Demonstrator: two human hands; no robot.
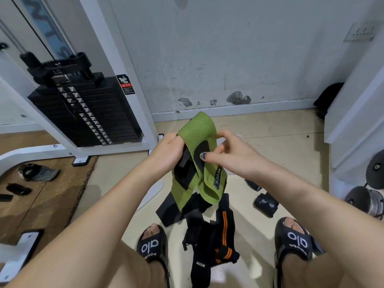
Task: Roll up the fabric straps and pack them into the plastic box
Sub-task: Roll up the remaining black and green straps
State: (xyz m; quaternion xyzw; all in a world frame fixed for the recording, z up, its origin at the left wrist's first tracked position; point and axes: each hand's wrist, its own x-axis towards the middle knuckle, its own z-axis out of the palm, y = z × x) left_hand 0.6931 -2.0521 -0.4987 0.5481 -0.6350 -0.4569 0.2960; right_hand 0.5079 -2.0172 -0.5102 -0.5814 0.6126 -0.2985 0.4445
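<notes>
Green strap [197, 129] pinched between left hand [168, 152] and right hand [230, 154], above floor.

One wide-angle head-worn view looks forward and steeply down, close over the person's forearms, onto the beige floor [270, 146] and scuffed white wall [228, 59].

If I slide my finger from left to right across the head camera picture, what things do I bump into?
Grey cloth on the brown mat → black weight stack → left hand → green strap → right hand → rolled black strap on the floor → dumbbells.
</notes>
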